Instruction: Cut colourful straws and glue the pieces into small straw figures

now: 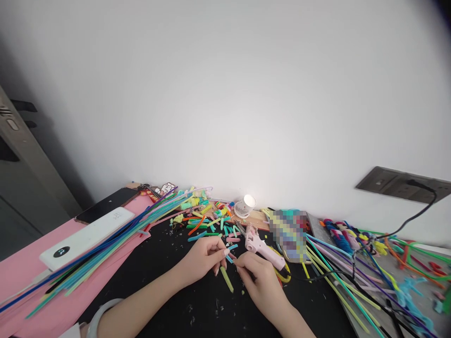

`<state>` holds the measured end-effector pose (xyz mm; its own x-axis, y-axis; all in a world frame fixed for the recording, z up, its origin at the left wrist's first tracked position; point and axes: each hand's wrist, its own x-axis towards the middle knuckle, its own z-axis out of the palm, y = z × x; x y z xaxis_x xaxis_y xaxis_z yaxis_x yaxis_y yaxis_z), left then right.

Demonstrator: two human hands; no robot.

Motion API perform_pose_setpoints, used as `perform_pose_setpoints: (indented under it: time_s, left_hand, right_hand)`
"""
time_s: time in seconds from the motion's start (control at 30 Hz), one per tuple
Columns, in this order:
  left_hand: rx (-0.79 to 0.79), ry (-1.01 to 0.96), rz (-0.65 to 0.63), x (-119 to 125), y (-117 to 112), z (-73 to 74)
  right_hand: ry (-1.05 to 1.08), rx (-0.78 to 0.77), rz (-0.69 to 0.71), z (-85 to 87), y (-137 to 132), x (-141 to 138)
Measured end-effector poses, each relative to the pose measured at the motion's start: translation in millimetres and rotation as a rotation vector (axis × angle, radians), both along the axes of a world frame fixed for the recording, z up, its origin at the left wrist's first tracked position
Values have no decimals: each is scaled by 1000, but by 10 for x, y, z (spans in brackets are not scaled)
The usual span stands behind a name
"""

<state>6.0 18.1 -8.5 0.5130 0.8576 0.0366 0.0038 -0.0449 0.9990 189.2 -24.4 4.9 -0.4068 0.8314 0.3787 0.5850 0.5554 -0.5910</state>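
Left hand (206,258) and right hand (259,279) pinch a blue piece (230,253) together, with many cut pieces (211,224) beyond the fingertips and long stems (105,249) left of them seemingly uncut.

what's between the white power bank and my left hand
In the head view, a bundle of long pipe cleaners lies slantwise between the power bank and the left hand, then black mat.

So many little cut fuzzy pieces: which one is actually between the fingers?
The short light-blue piece, pinched between the fingertips of the left hand and the right hand. The other cut pieces lie loose on the black mat.
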Motion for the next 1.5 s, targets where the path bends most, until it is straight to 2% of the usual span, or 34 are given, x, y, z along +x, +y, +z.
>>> perform_pose_setpoints:
  time_s: [0.27,0.4,0.57,0.77,1.1,1.33,1.5]
  left_hand:
    - [-68,9,-71,-7,40,-47]
    - [-14,22,-50,-7,12,-11]
    - [107,94,-88,-23,-36,23]
    - [183,146,-88,-23,-60,38]
    - [92,99,-116,-25,-53,36]
    - [76,99,-122,-29,-31,15]
    - [104,122,-86,-31,-19,-7]
  right_hand:
    - [-7,19,-52,-17,2,25]
    - [-18,-20,-114,-2,-4,21]
    - [-20,-63,-193,-18,17,23]
    - [0,-71,-149,-20,11,2]
    - [142,-191,-116,-25,28,3]
    - [90,-60,-157,-1,34,33]
    - [58,-51,-135,-3,32,35]
